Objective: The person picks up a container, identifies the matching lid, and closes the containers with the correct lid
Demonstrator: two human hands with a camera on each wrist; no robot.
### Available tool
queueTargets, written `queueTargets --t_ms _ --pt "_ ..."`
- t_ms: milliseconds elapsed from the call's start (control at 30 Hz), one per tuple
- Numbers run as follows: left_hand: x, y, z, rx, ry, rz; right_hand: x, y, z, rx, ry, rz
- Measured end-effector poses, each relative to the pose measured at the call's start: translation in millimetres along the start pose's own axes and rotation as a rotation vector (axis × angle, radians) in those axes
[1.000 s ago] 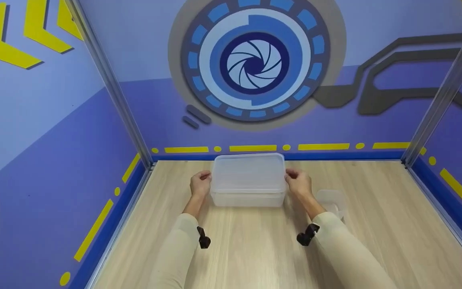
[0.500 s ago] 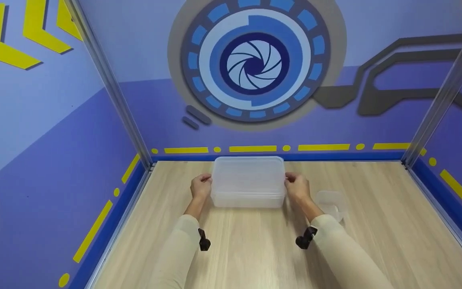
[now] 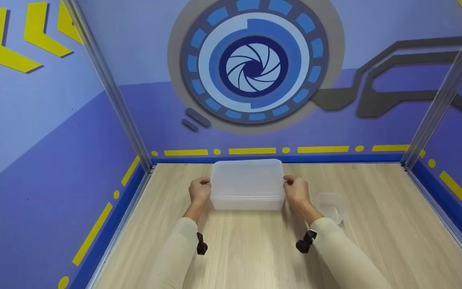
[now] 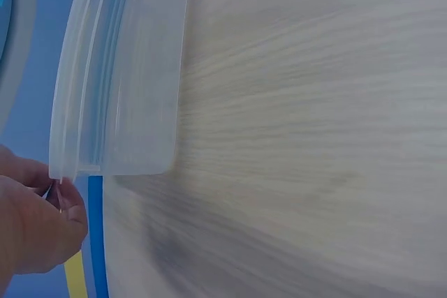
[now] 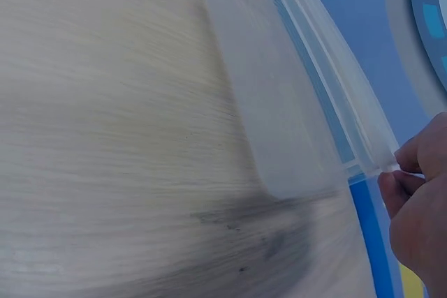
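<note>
- My left hand pinches the near end of a clear lid between thumb and fingertip; my right hand pinches the opposite end.
- The big clear container stands on the bench between my two hands, under that lid. I can't tell whether the rim is seated all round.
- If one hand pulls or lifts more than the other, I'd expect the lid to cock and jam on one side.
- My grip is only at the edges, so smooth plastic could slip from my fingertips, or the container could come up with the lid and drop.
- A small clear container sits just outside my right wrist; swinging that sleeve outward could knock it.
</note>
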State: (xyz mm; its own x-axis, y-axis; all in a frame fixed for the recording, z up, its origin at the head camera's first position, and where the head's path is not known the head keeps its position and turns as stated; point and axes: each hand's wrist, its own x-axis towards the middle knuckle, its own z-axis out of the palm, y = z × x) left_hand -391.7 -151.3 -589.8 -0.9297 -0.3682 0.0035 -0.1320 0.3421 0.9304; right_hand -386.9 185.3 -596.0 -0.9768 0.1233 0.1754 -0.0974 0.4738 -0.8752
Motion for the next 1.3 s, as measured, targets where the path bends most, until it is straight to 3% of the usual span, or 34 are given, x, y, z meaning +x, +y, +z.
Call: queueTargets --t_ms 300,500,800,1167,1300 --pt "-0.6 -0.6 -2.4 0.064 -0.03 0.023 -0.8 1 1 -0.05 -0.036 0.008" --pt "9.3 -4.3 2.1 0.119 0.0 0.132 1.4 2 1 -0.156 -0.042 -0.106" --pt "3.9 -9.7 2.5 0.138 -0.013 0.158 -2.8 9 2 -0.231 -0.038 -0.168" --pt "6.3 -7.9 -2.3 0.145 -0.051 0.151 -1.0 0 -3 -0.279 -0.139 -0.059" --pt "8.8 -11.7 -2.1 0.142 -0.064 0.146 -0.7 2 -1 -0.3 -0.141 -0.065"
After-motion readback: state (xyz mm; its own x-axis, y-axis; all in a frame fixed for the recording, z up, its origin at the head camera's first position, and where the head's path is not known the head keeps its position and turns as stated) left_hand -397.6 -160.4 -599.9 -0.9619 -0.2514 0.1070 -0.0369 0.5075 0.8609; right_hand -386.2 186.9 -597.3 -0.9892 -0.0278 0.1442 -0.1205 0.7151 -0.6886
